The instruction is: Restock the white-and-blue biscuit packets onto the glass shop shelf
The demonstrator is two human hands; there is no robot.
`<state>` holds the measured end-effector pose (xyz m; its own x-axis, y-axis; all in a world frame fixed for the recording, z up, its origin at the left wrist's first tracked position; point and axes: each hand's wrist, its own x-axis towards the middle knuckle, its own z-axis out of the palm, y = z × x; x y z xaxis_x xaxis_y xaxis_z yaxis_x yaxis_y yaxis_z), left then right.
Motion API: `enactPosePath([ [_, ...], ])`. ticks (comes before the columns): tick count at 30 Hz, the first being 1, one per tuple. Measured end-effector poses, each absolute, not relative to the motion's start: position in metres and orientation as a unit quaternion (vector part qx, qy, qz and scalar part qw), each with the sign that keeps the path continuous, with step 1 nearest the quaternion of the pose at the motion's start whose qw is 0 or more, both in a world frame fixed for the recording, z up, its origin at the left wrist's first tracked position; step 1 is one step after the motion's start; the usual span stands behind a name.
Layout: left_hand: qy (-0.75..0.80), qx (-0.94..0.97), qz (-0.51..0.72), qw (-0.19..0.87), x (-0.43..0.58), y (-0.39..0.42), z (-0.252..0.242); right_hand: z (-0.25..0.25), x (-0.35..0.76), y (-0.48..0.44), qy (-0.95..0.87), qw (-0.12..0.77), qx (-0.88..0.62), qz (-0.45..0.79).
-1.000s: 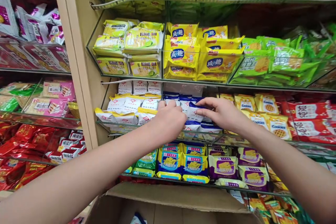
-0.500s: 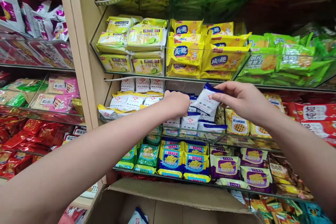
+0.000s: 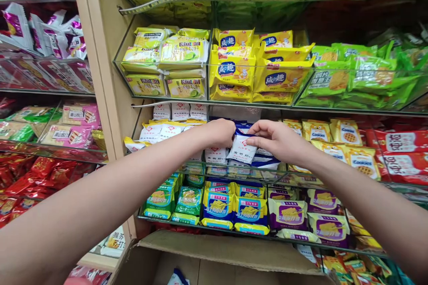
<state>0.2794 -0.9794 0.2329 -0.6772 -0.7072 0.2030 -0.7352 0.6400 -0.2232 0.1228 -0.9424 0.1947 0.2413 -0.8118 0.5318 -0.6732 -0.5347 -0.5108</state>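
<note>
My right hand (image 3: 270, 139) pinches a white snack packet (image 3: 242, 148) with dark blue ends by its upper right edge. The packet is tilted, low over the others of its kind in the clear bin. Close on its left is my left hand (image 3: 221, 136), closed, knuckles up, its fingertips hidden behind the hand and the packet. What it grips, if anything, does not show. Below it, a matching white packet (image 3: 216, 156) stands at the bin's front. Another such packet (image 3: 178, 277) lies in an open cardboard box (image 3: 214, 249) below the shelves, partly cut off by the frame.
White packets with yellow ends (image 3: 170, 130) fill the bin to the left, and cookie packets (image 3: 363, 160) the one to the right. A glass shelf edge (image 3: 247, 106) runs just above my hands. Green, blue and purple packets (image 3: 288, 214) line the shelf below.
My right hand has moved left and down, bringing its packet into the bin, close beside my left hand. The left hand has shifted slightly left.
</note>
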Motion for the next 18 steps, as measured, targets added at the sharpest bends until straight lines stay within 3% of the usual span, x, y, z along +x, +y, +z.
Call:
enactPosePath([
  [3, -0.908, 0.388, 0.148, 0.049, 0.280, -0.983, 0.232, 0.196, 0.123, -0.941, 0.478, 0.046, -0.801, -0.358],
  [8, -0.922, 0.359, 0.136, 0.054, 0.284, -0.989, 0.234, 0.193, 0.128, -0.939, 0.504, -0.115, -0.804, -0.296],
  [14, -0.946, 0.263, 0.120, 0.147, 0.292, -0.973, 0.238, 0.189, 0.130, -0.938, 0.511, -0.111, -0.806, -0.278],
  [18, -0.962, 0.200, 0.132, 0.128, 0.296, -0.971, 0.225, 0.197, 0.120, -0.930, 0.549, -0.086, -0.801, -0.221],
])
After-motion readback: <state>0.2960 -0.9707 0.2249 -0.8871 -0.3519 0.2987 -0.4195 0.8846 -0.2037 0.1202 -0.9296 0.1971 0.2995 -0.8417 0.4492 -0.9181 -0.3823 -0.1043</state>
